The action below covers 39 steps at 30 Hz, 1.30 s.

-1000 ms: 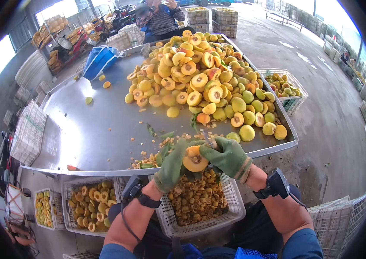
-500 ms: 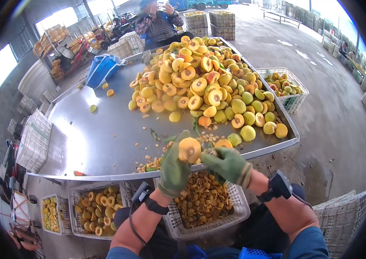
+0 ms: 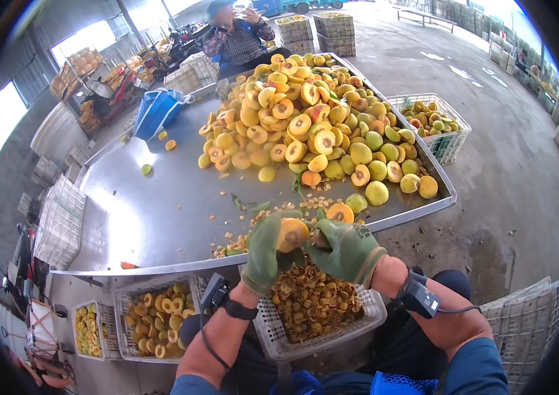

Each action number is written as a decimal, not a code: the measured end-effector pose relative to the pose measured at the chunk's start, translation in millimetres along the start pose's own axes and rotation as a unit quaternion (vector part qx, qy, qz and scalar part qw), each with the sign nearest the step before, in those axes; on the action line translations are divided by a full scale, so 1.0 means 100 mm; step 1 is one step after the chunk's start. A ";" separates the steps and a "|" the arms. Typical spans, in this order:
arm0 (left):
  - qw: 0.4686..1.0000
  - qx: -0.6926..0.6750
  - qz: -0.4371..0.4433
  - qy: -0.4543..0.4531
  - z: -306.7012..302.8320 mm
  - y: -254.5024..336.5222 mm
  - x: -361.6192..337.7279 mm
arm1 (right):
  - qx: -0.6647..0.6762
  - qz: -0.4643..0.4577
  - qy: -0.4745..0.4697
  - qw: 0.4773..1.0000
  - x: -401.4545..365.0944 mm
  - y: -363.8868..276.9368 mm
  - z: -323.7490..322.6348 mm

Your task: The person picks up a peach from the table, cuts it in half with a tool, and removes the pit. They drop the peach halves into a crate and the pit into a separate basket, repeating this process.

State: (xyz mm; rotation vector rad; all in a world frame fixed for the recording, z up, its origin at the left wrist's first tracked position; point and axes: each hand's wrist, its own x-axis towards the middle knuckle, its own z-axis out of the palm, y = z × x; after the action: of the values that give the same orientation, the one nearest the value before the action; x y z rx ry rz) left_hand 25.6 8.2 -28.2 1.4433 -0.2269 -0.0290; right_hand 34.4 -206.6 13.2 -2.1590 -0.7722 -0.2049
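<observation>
My left hand (image 3: 266, 253), in a green glove, is closed around a peach half (image 3: 292, 235) with its orange side in view. My right hand (image 3: 344, 250), gloved alike, is closed close beside that fruit. Something small and brownish shows at its fingertips, too hidden to name. Both hands are above the near edge of the metal table (image 3: 161, 217), over a white crate (image 3: 375, 316) of brown pit pieces (image 3: 312, 303). Just past my right hand lies another cut peach half (image 3: 340, 212). A large heap of halved and whole peaches (image 3: 299, 125) covers the table's far right.
Loose pits (image 3: 230, 247) and leaves are scattered near the table's front edge. A blue bag (image 3: 158, 113) rests at the far left. Crates of peach halves (image 3: 154, 316) stand at lower left, another fruit crate (image 3: 447, 141) at right. A person (image 3: 240, 39) sits across the table.
My hands have drawn closer together and slightly lower. The peach half in my left hand has tilted, and my right fingers have come up beside it. The view has shifted slightly.
</observation>
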 end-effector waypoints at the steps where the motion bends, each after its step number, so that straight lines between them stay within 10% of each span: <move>1: 0.999 0.026 0.022 0.004 0.01 -0.01 0.00 | -0.011 -0.007 0.002 1.000 -0.02 -0.01 0.00; 39: 0.992 0.100 -0.013 0.074 0.28 -0.03 -0.05 | -0.128 0.085 -0.164 0.975 -0.01 0.05 0.07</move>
State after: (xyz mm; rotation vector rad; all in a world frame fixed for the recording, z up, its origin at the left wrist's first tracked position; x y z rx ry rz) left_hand 16.2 -18.8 -28.9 1.6402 -0.0902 0.0818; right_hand 36.0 -203.8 5.1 -2.5285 -0.7699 0.1539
